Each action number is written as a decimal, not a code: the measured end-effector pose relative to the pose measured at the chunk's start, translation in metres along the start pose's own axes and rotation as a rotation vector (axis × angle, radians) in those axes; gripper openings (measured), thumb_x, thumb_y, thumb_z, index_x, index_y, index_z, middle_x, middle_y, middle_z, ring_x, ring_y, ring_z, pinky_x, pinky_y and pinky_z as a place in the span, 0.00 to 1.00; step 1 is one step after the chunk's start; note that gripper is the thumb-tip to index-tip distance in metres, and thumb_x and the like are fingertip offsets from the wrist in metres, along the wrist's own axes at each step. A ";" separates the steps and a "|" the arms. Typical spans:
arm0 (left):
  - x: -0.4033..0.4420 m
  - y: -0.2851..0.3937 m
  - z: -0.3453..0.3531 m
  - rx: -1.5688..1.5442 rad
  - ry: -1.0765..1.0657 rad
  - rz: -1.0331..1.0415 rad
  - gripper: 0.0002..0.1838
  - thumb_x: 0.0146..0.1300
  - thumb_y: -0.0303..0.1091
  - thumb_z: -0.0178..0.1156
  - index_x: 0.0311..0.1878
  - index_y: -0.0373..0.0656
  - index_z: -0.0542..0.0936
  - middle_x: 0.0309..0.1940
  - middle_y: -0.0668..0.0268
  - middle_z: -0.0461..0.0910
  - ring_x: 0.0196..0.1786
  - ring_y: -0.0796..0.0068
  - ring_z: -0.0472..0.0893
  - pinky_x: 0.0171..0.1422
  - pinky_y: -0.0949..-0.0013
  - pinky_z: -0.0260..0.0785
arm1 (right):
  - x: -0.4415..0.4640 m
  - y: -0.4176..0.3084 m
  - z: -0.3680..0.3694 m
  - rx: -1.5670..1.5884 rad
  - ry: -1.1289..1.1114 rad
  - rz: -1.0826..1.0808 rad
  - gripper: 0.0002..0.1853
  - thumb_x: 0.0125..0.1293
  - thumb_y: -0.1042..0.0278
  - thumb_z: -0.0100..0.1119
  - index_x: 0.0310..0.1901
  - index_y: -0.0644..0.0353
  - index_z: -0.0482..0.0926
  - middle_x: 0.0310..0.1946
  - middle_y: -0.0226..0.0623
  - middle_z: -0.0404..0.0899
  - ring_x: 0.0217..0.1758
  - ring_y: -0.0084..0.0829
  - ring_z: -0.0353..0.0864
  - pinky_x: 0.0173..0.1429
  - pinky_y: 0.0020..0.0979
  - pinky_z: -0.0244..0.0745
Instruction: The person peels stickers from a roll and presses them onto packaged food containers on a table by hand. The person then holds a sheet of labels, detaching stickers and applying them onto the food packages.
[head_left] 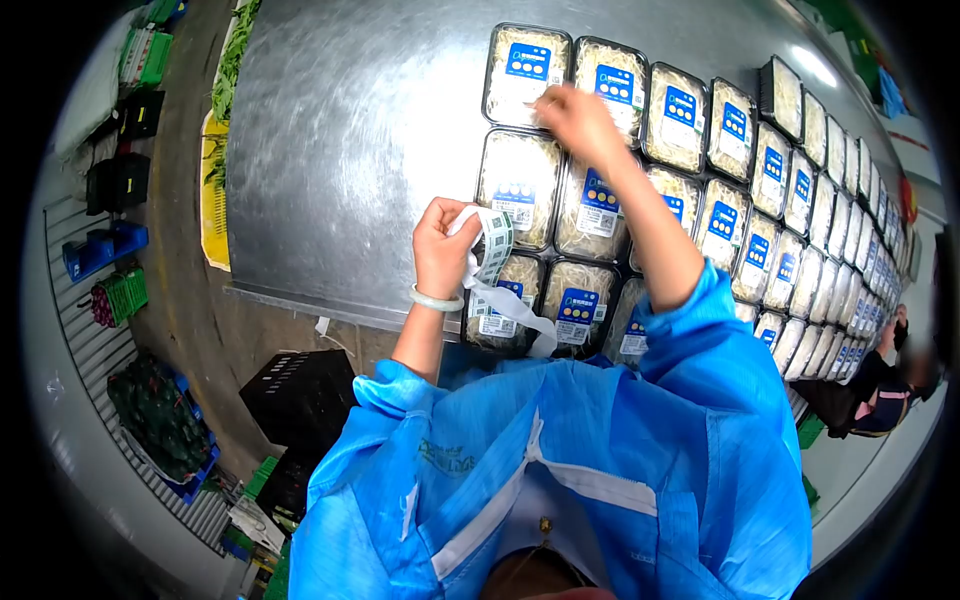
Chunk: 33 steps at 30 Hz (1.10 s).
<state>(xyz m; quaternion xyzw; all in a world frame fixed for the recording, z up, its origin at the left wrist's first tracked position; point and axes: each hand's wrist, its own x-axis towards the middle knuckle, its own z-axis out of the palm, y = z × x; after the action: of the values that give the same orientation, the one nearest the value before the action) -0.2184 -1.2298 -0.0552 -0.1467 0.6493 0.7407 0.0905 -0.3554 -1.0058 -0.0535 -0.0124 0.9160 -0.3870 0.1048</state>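
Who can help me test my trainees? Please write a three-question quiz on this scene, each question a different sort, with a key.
1. What does the left hand hold?
A) A knife
B) A label strip
C) A bottle

2. True or false: the right hand is over the packs, not under the metal table.

3. Fill in the missing colour: the sleeves of the person wearing the camera are ____.

Key: 1. B; 2. True; 3. Blue
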 end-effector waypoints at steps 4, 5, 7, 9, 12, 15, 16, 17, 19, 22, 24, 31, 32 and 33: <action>-0.009 0.000 0.004 0.026 -0.051 -0.045 0.04 0.62 0.19 0.62 0.40 0.36 0.79 0.36 0.67 0.83 0.37 0.85 0.79 0.40 0.79 0.72 | -0.098 -0.032 0.020 0.059 -0.316 -0.403 0.17 0.60 0.58 0.67 0.46 0.59 0.81 0.38 0.41 0.82 0.40 0.41 0.83 0.44 0.37 0.77; -0.010 -0.001 0.003 0.068 -0.076 -0.044 0.04 0.62 0.20 0.62 0.40 0.36 0.80 0.35 0.67 0.83 0.36 0.85 0.79 0.39 0.79 0.72 | -0.113 -0.035 0.023 0.045 -0.294 -0.378 0.14 0.60 0.59 0.66 0.43 0.59 0.81 0.34 0.40 0.81 0.39 0.43 0.82 0.43 0.39 0.76; -0.016 0.002 -0.001 0.283 -0.157 -0.063 0.04 0.61 0.22 0.64 0.39 0.36 0.82 0.31 0.70 0.82 0.32 0.87 0.76 0.36 0.80 0.70 | -0.135 -0.034 0.026 -0.109 -0.252 -0.344 0.12 0.58 0.60 0.65 0.42 0.56 0.82 0.36 0.38 0.81 0.42 0.44 0.81 0.43 0.41 0.76; -0.021 -0.001 -0.006 0.462 -0.247 -0.033 0.02 0.61 0.22 0.64 0.37 0.36 0.82 0.28 0.72 0.80 0.32 0.88 0.74 0.35 0.81 0.67 | -0.150 -0.033 0.025 -0.117 -0.205 -0.330 0.12 0.59 0.60 0.65 0.41 0.57 0.82 0.33 0.38 0.82 0.37 0.43 0.82 0.40 0.41 0.76; -0.022 -0.018 -0.019 0.425 -0.184 -0.022 0.03 0.61 0.24 0.65 0.36 0.37 0.81 0.26 0.72 0.80 0.30 0.87 0.74 0.35 0.79 0.68 | -0.157 -0.019 0.031 0.147 -0.099 0.001 0.11 0.60 0.61 0.66 0.38 0.59 0.83 0.27 0.39 0.82 0.29 0.38 0.81 0.34 0.38 0.75; -0.020 -0.019 -0.030 0.334 -0.116 -0.013 0.02 0.62 0.23 0.63 0.37 0.36 0.80 0.29 0.70 0.80 0.33 0.86 0.75 0.38 0.78 0.70 | -0.141 0.003 0.042 0.740 0.073 0.485 0.14 0.62 0.63 0.65 0.33 0.69 0.83 0.20 0.36 0.81 0.21 0.22 0.77 0.30 0.28 0.73; -0.016 -0.018 -0.035 0.320 -0.128 0.029 0.02 0.62 0.23 0.63 0.37 0.36 0.80 0.30 0.70 0.80 0.34 0.86 0.76 0.39 0.78 0.70 | -0.134 0.009 0.050 0.741 0.140 0.530 0.14 0.62 0.63 0.65 0.33 0.69 0.83 0.20 0.37 0.82 0.21 0.23 0.78 0.30 0.28 0.74; -0.015 -0.018 -0.040 0.307 -0.138 0.070 0.01 0.63 0.22 0.62 0.37 0.36 0.80 0.31 0.70 0.81 0.35 0.86 0.76 0.40 0.78 0.70 | -0.129 0.013 0.059 0.743 0.205 0.575 0.13 0.61 0.64 0.65 0.32 0.70 0.83 0.21 0.38 0.82 0.20 0.23 0.79 0.31 0.28 0.75; -0.015 -0.006 -0.042 0.266 -0.176 0.055 0.02 0.63 0.22 0.62 0.38 0.36 0.79 0.33 0.70 0.81 0.37 0.85 0.76 0.43 0.78 0.69 | -0.119 0.020 0.074 0.570 0.254 0.557 0.14 0.60 0.62 0.65 0.32 0.68 0.84 0.22 0.41 0.83 0.23 0.30 0.82 0.33 0.32 0.76; -0.006 -0.013 -0.055 0.352 -0.231 0.113 0.02 0.64 0.22 0.62 0.39 0.36 0.79 0.35 0.68 0.81 0.40 0.83 0.77 0.47 0.77 0.70 | -0.114 0.015 0.085 0.137 0.326 0.482 0.15 0.58 0.59 0.65 0.32 0.66 0.84 0.25 0.47 0.84 0.29 0.40 0.85 0.36 0.38 0.78; -0.004 -0.013 -0.054 0.242 -0.242 0.067 0.02 0.64 0.21 0.62 0.39 0.35 0.79 0.36 0.67 0.82 0.40 0.82 0.78 0.49 0.76 0.71 | -0.111 0.005 0.079 -0.123 0.305 0.472 0.17 0.57 0.53 0.66 0.31 0.63 0.84 0.29 0.50 0.84 0.36 0.49 0.84 0.41 0.43 0.79; -0.011 -0.003 -0.050 0.121 -0.340 -0.022 0.05 0.64 0.18 0.60 0.37 0.37 0.74 0.42 0.61 0.82 0.42 0.81 0.79 0.49 0.76 0.73 | -0.134 -0.021 0.058 0.012 0.239 0.279 0.17 0.61 0.53 0.65 0.31 0.62 0.81 0.26 0.46 0.83 0.31 0.47 0.84 0.37 0.44 0.77; -0.012 -0.004 -0.050 0.127 -0.357 -0.032 0.05 0.64 0.18 0.59 0.37 0.37 0.74 0.42 0.61 0.82 0.42 0.81 0.79 0.49 0.76 0.73 | -0.143 -0.024 0.062 0.086 0.226 0.236 0.14 0.62 0.58 0.65 0.32 0.63 0.81 0.23 0.45 0.83 0.27 0.41 0.84 0.34 0.40 0.76; -0.012 -0.005 -0.047 0.131 -0.376 -0.039 0.05 0.64 0.18 0.59 0.38 0.37 0.74 0.42 0.61 0.82 0.42 0.81 0.79 0.49 0.76 0.73 | -0.148 -0.022 0.066 0.202 0.256 0.288 0.13 0.62 0.60 0.65 0.33 0.64 0.81 0.22 0.44 0.82 0.25 0.38 0.83 0.33 0.38 0.75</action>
<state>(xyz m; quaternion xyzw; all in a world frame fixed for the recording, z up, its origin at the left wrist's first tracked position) -0.2008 -1.2753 -0.0611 -0.0124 0.6649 0.7092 0.2339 -0.1983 -1.0520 -0.0556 0.1783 0.8707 -0.4564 0.0423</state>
